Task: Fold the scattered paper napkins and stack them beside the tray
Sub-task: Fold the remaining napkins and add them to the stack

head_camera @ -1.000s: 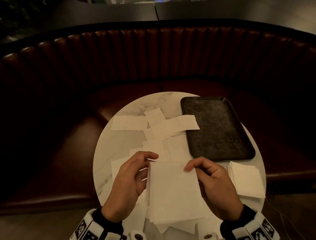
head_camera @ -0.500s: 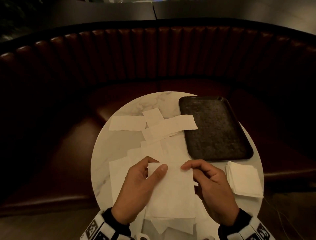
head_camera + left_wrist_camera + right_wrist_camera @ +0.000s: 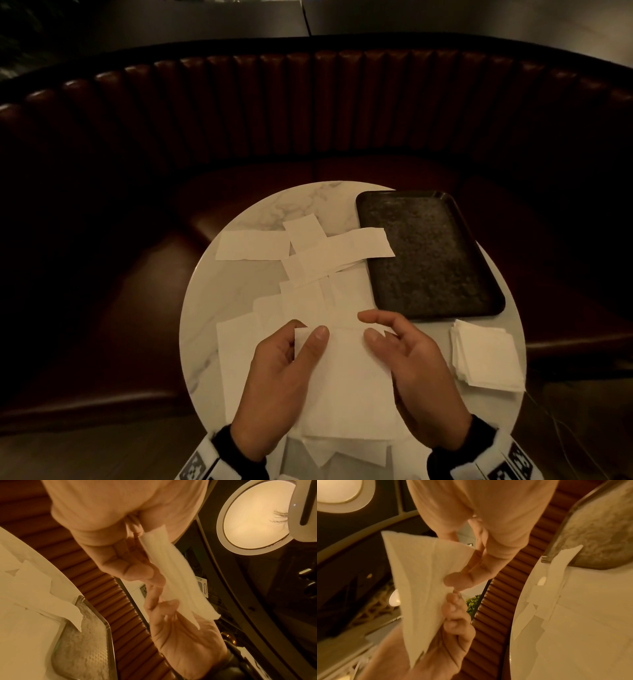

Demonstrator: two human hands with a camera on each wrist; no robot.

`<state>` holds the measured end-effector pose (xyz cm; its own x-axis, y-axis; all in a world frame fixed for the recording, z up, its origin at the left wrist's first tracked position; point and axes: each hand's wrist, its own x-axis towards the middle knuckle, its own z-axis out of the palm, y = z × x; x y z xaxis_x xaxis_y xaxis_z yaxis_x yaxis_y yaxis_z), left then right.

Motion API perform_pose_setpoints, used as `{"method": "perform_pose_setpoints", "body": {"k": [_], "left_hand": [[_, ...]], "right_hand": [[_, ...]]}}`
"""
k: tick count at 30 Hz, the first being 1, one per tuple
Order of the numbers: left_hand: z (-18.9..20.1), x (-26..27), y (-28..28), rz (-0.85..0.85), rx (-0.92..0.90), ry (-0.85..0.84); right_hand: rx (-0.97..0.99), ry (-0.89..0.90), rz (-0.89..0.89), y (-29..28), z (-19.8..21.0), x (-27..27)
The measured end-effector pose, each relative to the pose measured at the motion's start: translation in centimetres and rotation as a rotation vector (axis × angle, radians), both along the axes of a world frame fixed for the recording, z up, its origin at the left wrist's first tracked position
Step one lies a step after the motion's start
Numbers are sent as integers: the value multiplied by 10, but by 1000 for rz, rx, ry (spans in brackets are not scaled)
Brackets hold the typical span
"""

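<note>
Both hands hold one napkin (image 3: 342, 377) up: left hand (image 3: 277, 387) pinches it, right hand (image 3: 421, 373) pinches its other edge.

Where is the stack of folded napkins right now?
In the head view, the stack of folded napkins sits at the table's right edge, just in front of the dark tray.

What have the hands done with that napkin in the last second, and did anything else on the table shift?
The napkin in hand got shorter: its far edge came toward the person, a fold being made. The left hand shifted its thumb on top near the far left corner; the right hand loosened, its index finger lifting off while it still holds the right edge. The tray, the folded stack and the scattered napkins stayed put.
</note>
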<state>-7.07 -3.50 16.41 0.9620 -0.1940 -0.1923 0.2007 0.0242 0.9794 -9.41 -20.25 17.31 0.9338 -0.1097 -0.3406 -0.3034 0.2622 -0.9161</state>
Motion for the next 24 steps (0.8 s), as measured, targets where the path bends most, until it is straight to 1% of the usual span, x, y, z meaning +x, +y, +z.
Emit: {"method": "perform_pose_setpoints", "body": {"k": [3, 7, 12, 14, 16, 20, 24], "left_hand": [[2, 0, 0, 11, 11, 0], [8, 4, 1, 34, 51, -54], [1, 3, 2, -11, 228, -197], [-3, 1, 1, -18, 289, -233], [-4, -1, -1, -15, 307, -237], [-2, -3, -3, -27, 251, -155], [-4, -3, -3, 13, 240, -153]], "right_hand": [[-124, -57, 32, 5, -2, 1], [-182, -63, 56, 4, -6, 1], [-353, -118, 158, -3, -4, 7], [-352, -127, 185, -3, -1, 11], [-341, -126, 202, -5, -2, 12], [-321, -119, 183, -9, -8, 11], [-341, -60, 184, -13, -15, 9]]}}
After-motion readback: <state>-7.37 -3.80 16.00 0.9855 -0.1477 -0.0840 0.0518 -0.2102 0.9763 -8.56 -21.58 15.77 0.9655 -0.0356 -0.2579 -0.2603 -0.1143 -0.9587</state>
